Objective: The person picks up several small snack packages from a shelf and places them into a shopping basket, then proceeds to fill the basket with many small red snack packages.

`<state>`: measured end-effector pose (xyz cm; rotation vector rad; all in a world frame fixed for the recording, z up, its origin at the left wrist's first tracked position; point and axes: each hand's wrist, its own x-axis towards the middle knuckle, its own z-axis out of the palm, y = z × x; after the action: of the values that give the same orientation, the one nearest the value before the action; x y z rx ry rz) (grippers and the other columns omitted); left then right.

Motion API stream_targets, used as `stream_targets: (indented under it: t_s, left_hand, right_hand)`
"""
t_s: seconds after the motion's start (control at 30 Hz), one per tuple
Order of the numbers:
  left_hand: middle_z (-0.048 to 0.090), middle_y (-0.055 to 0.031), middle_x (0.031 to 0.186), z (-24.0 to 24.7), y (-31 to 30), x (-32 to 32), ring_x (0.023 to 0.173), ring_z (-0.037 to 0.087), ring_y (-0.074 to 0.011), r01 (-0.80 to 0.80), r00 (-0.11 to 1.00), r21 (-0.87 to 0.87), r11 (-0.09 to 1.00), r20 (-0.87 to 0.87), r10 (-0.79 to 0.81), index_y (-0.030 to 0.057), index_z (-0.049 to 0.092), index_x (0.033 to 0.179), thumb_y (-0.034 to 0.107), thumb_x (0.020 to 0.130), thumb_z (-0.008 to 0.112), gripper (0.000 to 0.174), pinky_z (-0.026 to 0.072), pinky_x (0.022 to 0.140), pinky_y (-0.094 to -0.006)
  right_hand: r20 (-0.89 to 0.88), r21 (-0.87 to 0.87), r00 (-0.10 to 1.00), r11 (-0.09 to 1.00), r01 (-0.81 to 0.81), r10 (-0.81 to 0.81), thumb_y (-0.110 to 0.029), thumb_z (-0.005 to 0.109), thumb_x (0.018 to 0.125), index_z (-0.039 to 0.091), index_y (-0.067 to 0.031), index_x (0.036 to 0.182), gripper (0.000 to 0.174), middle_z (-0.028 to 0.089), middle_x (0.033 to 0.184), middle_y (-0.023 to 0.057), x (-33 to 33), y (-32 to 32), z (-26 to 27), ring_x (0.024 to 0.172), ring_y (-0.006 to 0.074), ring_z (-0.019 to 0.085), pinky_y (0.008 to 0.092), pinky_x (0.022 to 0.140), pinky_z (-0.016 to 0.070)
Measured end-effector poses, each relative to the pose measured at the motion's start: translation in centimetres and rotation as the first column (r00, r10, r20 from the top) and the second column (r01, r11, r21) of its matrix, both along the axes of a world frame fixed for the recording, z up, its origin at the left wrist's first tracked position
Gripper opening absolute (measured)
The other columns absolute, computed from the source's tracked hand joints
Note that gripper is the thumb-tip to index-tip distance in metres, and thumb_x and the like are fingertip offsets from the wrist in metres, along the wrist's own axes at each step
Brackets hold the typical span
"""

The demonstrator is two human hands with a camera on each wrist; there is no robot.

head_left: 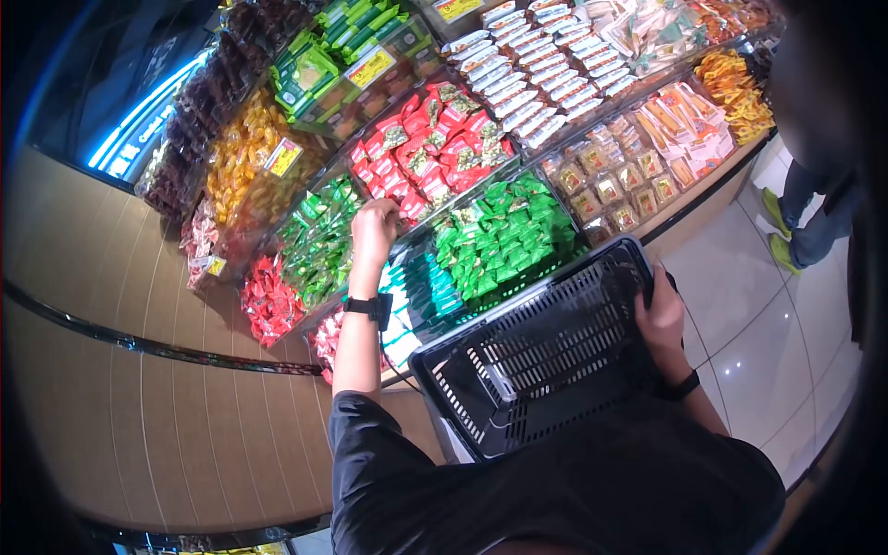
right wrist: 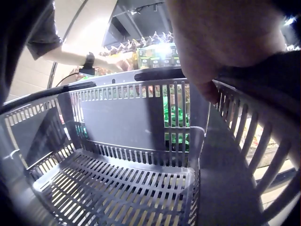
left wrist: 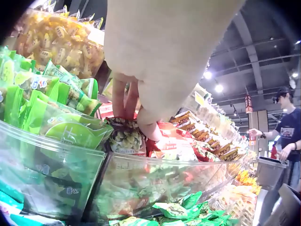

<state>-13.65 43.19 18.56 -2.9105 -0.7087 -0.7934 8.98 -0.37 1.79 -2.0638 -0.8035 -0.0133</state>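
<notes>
My left hand [head_left: 373, 231] reaches into a bin of red snack packets [head_left: 435, 153]. In the left wrist view its fingers and thumb pinch the top of a small snack packet [left wrist: 126, 141] with a see-through front that shows pale green pieces inside. Other red packets [left wrist: 171, 143] lie right beside the thumb. With my right hand [head_left: 660, 314] I grip the rim of a black shopping basket [head_left: 546, 347], held in front of my body. The basket's slatted floor [right wrist: 122, 188] shows in the right wrist view.
Green packets [head_left: 504, 236] fill the nearer bin, behind a clear plastic wall [left wrist: 155, 176]. White-wrapped bars [head_left: 527, 74] and small boxed snacks [head_left: 615, 180] lie farther right. Another person [left wrist: 288, 132] stands in the aisle. A curved wooden counter [head_left: 176, 370] runs along the left.
</notes>
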Motion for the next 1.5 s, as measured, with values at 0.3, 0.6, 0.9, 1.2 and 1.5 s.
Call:
stream_targets:
  t_s: [0.3, 0.6, 0.9, 1.2, 1.5]
  left_hand:
    - [0.07, -0.0173, 0.081, 3.1, 1.5, -1.3, 0.076, 0.069, -0.0343, -0.016, 0.96, 0.161, 0.987, 0.277, -0.03, -0.0028, 0.07, 0.082, -0.009, 0.077, 0.072, 0.009, 0.0537, 0.072, -0.0402]
    - [0.07, -0.0118, 0.077, 5.5, -8.5, -2.0, 0.071, 0.068, -0.0257, 0.027, 0.95, 0.004, 1.0, 0.31, -0.027, -0.0014, 0.071, 0.084, -0.007, 0.078, 0.078, 0.011, 0.0524, 0.07, -0.0348]
    - [0.056, -0.0121, 0.08, -10.1, -25.8, -1.3, 0.083, 0.059, -0.0346, 0.569, 0.785, -0.502, 0.651, 0.097, -0.612, 0.0006, 0.061, 0.082, 0.0, 0.07, 0.068, 0.014, 0.0525, 0.078, -0.0416]
    - [0.067, -0.0184, 0.112, -18.9, -28.4, -2.2, 0.11, 0.062, -0.0395, 0.237, 0.964, -0.404, 0.884, -0.016, -0.266, 0.0011, 0.068, 0.112, 0.014, 0.088, 0.072, 0.027, 0.0515, 0.097, -0.0443]
    - [0.071, -0.0155, 0.113, -11.4, -28.9, -10.2, 0.107, 0.067, -0.036, -0.048, 0.933, -0.445, 0.894, 0.3, 0.199, -0.0007, 0.071, 0.111, 0.003, 0.09, 0.073, 0.021, 0.0524, 0.096, -0.0432]
  right_hand:
    - [-0.033, -0.035, 0.999, 0.999, -0.001, 0.0, -0.006, 0.065, 0.09, 0.056, -0.0053, 0.129, 0.04, 0.068, 0.103, 0.0257, 0.0, 0.0, 0.3, 0.098, 0.0463, 0.066, 0.0525, 0.083, 0.0535]
    - [-0.032, -0.001, 0.999, 1.0, -0.009, 0.009, -0.008, 0.066, 0.091, 0.057, -0.0053, 0.128, 0.039, 0.069, 0.103, 0.0251, 0.0, 0.1, -0.1, 0.098, 0.0463, 0.066, 0.052, 0.083, 0.0534]
    - [-0.068, -0.085, 0.997, 0.996, 0.015, -0.021, -0.012, 0.063, 0.093, 0.057, -0.0067, 0.126, 0.035, 0.069, 0.104, 0.025, -0.2, 0.2, 0.6, 0.099, 0.0474, 0.066, 0.0537, 0.084, 0.0527]
    - [0.246, 0.068, 0.967, 0.994, -0.089, 0.069, -0.006, 0.07, 0.086, 0.046, 0.0052, 0.139, 0.06, 0.053, 0.131, 0.0277, 0.1, 1.5, 2.6, 0.126, 0.0469, 0.05, 0.0505, 0.107, 0.0403]
    - [0.299, 0.09, 0.685, 0.695, -0.713, 0.664, -0.007, 0.076, 0.083, 0.044, -0.0004, 0.141, 0.067, 0.047, 0.137, 0.025, -3.5, 12.6, 15.4, 0.13, 0.0453, 0.046, 0.0502, 0.112, 0.0384]
